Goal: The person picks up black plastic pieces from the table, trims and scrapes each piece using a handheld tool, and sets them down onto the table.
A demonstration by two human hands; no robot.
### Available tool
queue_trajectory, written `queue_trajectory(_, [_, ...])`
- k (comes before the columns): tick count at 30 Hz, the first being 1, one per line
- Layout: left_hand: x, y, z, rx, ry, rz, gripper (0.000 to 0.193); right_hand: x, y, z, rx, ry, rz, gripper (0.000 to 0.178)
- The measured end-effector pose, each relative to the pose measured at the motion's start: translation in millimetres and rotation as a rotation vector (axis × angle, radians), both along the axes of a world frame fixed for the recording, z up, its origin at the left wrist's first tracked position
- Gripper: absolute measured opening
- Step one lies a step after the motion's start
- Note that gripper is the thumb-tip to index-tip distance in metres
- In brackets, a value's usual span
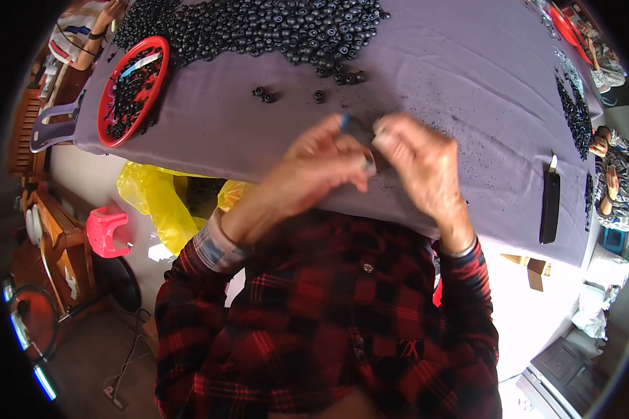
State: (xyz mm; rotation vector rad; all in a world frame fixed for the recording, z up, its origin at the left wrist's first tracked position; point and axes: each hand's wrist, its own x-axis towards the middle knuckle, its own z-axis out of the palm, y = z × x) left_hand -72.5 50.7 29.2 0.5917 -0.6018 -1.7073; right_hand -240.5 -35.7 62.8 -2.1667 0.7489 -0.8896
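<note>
Above the table edge my hands are close together, blurred by motion. My left hand (pixel 320 159) is curled with its fingers bent around a dark piece (pixel 358 130), probably one of the small black parts, though its shape is smeared. A blue patch shows at one left fingertip, and a greenish spot by the thumb tip. My right hand (pixel 426 155) is closed, thumb and fingers pinched against the far side of that dark piece; anything else inside it is hidden. Beyond my hands a few loose black round parts (pixel 319 96) with holes lie on the purple cloth (pixel 217 119).
A large heap of black round parts (pixel 272 31) covers the far side. At left stands a red tray (pixel 164 59) with black bits. A black-handled cutter (pixel 550 202) lies at right. Black crumbs dot the cloth. Below are a yellow bag (pixel 150 199) and pink stool (pixel 107 230). Other people sit around.
</note>
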Motion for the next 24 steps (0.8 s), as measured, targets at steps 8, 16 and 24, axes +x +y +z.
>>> queue_trajectory(8, [6.7, -5.5, 6.6, 0.09, -0.133, 0.085, 0.035, -21.2, -19.4, -0.8, 0.118, -0.035, 0.043, 0.018])
queue_trajectory(16, [1.8, -7.3, -4.7, 0.096, -0.071, -0.064, 0.035, -2.9, 10.2, 10.1, 0.148, -0.062, 0.178, 0.016])
queue_trajectory(24, [7.7, 5.1, 16.3, 0.146, -0.065, -0.141, 0.032, 6.5, 12.8, 11.1, 0.205, -0.207, 0.347, 0.008])
